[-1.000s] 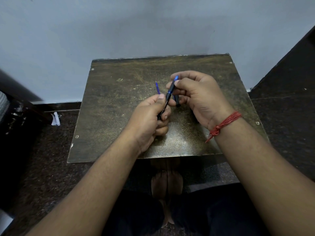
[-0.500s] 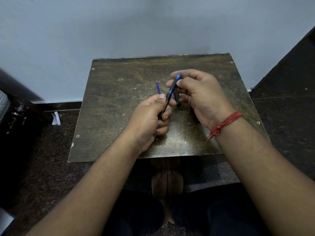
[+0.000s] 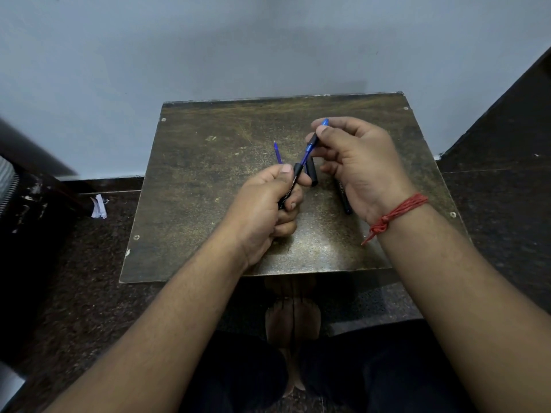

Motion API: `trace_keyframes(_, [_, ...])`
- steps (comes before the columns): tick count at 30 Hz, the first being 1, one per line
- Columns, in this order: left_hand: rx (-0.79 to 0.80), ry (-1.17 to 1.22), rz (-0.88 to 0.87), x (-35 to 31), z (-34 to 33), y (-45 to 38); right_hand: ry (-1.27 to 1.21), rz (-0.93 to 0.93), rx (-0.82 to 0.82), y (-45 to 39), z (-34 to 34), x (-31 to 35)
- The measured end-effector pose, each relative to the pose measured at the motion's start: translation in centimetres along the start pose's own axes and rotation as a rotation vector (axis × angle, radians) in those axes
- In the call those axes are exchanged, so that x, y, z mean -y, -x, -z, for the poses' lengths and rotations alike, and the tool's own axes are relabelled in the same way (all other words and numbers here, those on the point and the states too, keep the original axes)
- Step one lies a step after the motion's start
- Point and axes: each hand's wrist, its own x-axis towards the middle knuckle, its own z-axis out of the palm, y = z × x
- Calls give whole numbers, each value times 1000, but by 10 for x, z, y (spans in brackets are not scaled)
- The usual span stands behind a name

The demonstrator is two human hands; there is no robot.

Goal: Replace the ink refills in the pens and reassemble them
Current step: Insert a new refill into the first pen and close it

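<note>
Pen [image 3: 290, 186], blue refill [image 3: 306, 153] half out

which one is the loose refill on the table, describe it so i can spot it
On the worn brown table, look just beyond the left hand. The loose refill is the thin blue stick lying alone, held by neither hand, far slimmer than the black pens.
</note>
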Motion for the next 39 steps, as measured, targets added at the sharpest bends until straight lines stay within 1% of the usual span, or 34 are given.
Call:
trace_keyframes(7, [42,-37,-11,2,0,-1,-185,16,-86,0,4,7])
trace_keyframes(9, [47,-51,-10,2,1,0,-241,64,-159,-3,8,8])
trace_keyframes(11, [43,-60,-14,2,1,0,-223,151,-250,-7,14,8])
trace_keyframes(13, [24,-54,-27,1,2,-1,-79,256,-330,-11,20,7])
trace_keyframes(15, [-2,-39,-50,0,5,-2,166,320,-335,-12,23,6])
trace_keyframes(19, [-59,4,-102,-2,9,-4,810,287,-152,-9,18,-5])
trace_keyframes(21, [-84,16,-111,-3,10,-4,1033,279,-118,-5,11,-8])
trace_keyframes(23, [-94,17,-115,-4,9,-4,1180,274,-106,-2,4,-5])
trace_keyframes(26, [-95,19,-114,-4,9,-3,1311,227,-46,6,-1,2])
trace_keyframes(30, [-94,17,-119,-6,11,-3,1452,182,93,26,-6,12])
trace_keyframes(36, [-95,12,-120,-6,12,-4,1525,122,170,32,-11,10])
trace_keyframes(39, [-93,12,-122,-5,11,-4,1512,78,190,31,-10,8])
